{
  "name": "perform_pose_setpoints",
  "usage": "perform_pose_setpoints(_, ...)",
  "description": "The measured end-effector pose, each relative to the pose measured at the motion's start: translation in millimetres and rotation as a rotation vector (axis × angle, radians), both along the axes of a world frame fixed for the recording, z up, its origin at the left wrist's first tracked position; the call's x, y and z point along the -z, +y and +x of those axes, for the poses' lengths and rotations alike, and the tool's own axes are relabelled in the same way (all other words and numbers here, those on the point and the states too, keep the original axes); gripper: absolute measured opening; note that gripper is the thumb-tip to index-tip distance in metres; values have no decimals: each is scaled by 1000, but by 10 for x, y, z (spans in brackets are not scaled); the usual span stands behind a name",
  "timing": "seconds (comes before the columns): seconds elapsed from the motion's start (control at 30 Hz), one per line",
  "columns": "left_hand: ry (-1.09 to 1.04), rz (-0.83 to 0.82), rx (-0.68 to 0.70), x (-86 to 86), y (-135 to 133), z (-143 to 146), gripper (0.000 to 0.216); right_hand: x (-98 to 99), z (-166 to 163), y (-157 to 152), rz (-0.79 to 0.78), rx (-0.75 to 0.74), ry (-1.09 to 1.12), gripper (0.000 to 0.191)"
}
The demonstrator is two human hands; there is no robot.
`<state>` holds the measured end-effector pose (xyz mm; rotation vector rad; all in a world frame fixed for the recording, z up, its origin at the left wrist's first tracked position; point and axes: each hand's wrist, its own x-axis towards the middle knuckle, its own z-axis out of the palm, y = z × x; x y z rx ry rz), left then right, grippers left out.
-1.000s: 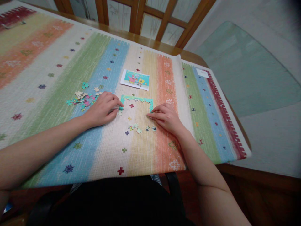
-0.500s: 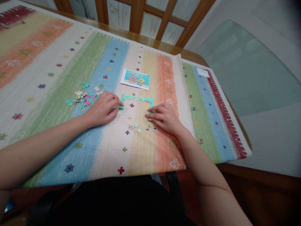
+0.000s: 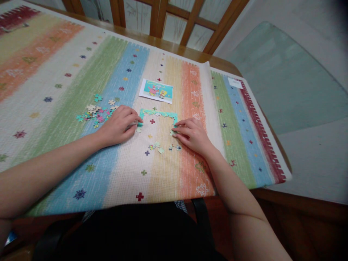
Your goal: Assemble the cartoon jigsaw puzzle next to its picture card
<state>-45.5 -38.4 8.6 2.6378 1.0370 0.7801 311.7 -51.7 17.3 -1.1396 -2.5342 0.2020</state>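
A partly joined teal puzzle border (image 3: 159,114) lies on a striped cloth (image 3: 54,72). My left hand (image 3: 118,125) rests curled at the border's left end, its fingertips pinching a teal piece there. At the border's right end my right hand (image 3: 191,135) lies flat, fingertips pressing a small piece against the frame. A few loose pieces (image 3: 160,148) lie on the cloth between my hands. A pile of loose pieces (image 3: 95,112) sits just left of my left hand.
A small reference picture (image 3: 156,91) lies beyond the puzzle border. A white label (image 3: 235,83) sits at the cloth's far right. The wooden table's edge (image 3: 272,195) runs close on the right, and a wooden lattice screen (image 3: 174,21) stands behind it.
My right hand's fingertips have shifted slightly up toward the border's right end, now covering a small piece. My left hand has stayed put.
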Motion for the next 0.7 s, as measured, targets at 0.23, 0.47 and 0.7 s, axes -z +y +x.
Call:
perform_pose_setpoints(0.23, 7, -4, -8, 4, 4, -3, 20, -21, -3, -5, -5, -11, -1, 22)
perform_pose_setpoints(0.47, 11, -3, -6, 8, 2, -3, 21, -43, -15, -21, -27, -5, 2, 18)
perform_pose_setpoints(0.7, 2, -40, -16, 9, 3, -10, 21, 33, -12, -1, -77, 31, 58, 13)
